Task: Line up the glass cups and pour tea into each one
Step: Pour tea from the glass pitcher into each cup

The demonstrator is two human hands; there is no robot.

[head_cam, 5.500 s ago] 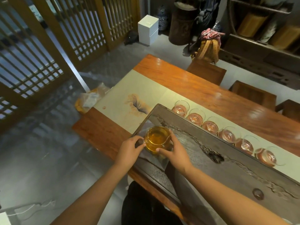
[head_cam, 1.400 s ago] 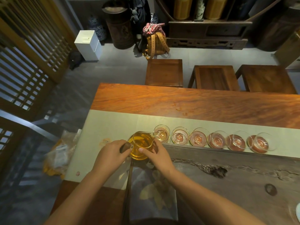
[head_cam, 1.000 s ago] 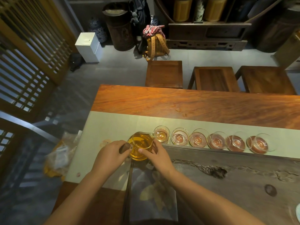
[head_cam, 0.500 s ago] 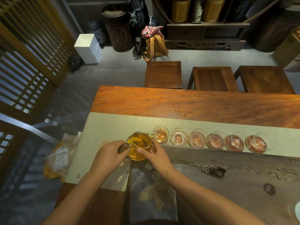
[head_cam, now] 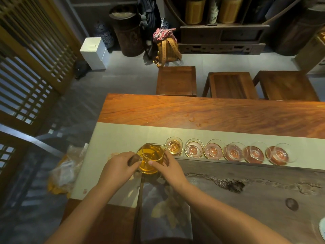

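A glass pitcher of amber tea is held by both hands at the left end of a row of several small glass cups. My left hand grips its wooden handle, and my right hand steadies its right side. The pitcher's spout touches the rim of the leftmost cup, which holds some amber tea. The second cup and the others as far as the rightmost cup look empty. They stand in a line on a pale runner.
A dark stone tea tray runs just in front of the cups. The wooden table stretches beyond them, with three wooden stools behind it. A folded cloth lies below my hands. A plastic bag sits on the floor at left.
5.5 s ago the pitcher was over the tray; it has moved to the leftmost cup. In the last second the hands have barely moved, and that cup now shows amber tea.
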